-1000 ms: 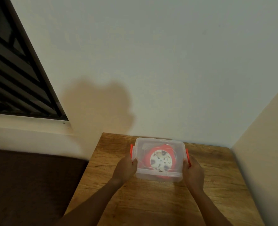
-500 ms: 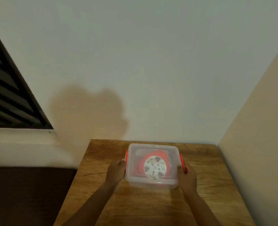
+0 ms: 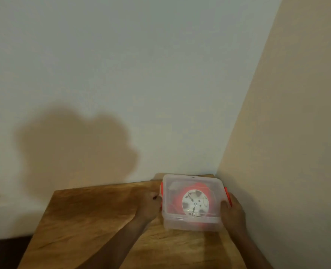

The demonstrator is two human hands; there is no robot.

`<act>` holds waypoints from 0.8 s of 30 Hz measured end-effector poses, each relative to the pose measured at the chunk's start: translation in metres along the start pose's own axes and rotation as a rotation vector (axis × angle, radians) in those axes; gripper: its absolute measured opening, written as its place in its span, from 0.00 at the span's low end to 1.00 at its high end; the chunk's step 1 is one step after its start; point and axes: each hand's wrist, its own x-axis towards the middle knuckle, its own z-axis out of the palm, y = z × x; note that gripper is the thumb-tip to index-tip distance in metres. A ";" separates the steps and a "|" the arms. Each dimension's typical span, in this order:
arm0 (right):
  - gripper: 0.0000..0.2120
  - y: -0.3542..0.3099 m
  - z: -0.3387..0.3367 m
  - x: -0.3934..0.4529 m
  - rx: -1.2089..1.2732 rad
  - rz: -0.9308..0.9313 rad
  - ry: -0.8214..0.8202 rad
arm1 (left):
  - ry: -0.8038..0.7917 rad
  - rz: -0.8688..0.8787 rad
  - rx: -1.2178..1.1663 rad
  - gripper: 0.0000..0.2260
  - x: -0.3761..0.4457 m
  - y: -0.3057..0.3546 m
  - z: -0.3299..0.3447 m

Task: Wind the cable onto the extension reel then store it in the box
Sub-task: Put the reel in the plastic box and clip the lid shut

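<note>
Head view. A clear plastic box (image 3: 192, 200) with its lid on sits at the far right corner of the wooden surface (image 3: 94, 214), close to the beige side wall (image 3: 289, 152). Inside lies the red extension reel (image 3: 194, 203), white hub facing up. The left hand (image 3: 148, 205), at the box's 9 o'clock side, grips beside the red latch (image 3: 161, 190), fingers curled. The right hand (image 3: 232, 210), at 3 o'clock, has its fingers wrapped round the opposite side. A shadow (image 3: 73, 148) falls on the rear wall at 10 o'clock.
</note>
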 end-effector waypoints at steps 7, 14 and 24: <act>0.23 0.010 -0.021 0.072 -0.131 -0.039 -0.038 | -0.013 0.040 -0.014 0.12 0.016 0.034 0.055; 0.28 0.011 -0.004 0.100 -0.180 -0.046 -0.164 | 0.105 -0.009 0.019 0.13 0.036 0.033 0.077; 0.28 0.016 0.007 0.113 -0.373 -0.071 -0.130 | 0.089 -0.073 -0.032 0.12 0.048 0.030 0.081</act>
